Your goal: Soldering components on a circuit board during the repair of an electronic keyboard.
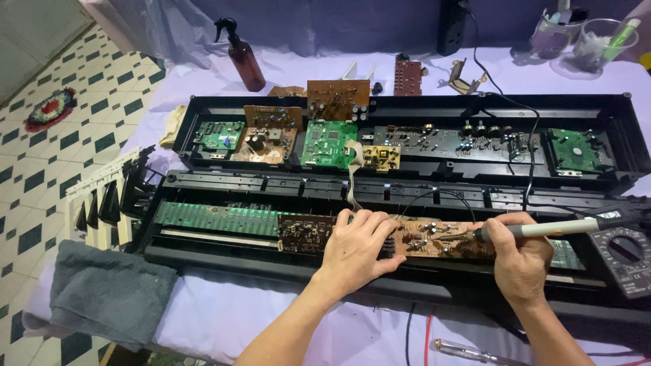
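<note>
While gripped — soldering iron (542, 230) tip leftward

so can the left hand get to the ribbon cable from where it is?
Probably yes. The left hand rests on the brown board, and the ribbon cable runs down just above its fingers with nothing between them.

— What carries my work?
— My worktop (224, 318), draped in pale lilac cloth.
— Directly on it?
— Opened black keyboard case (407, 108), brown spray bottle (244, 61), grey towel (108, 291), multimeter (627, 254), screwdriver (468, 352).
</note>
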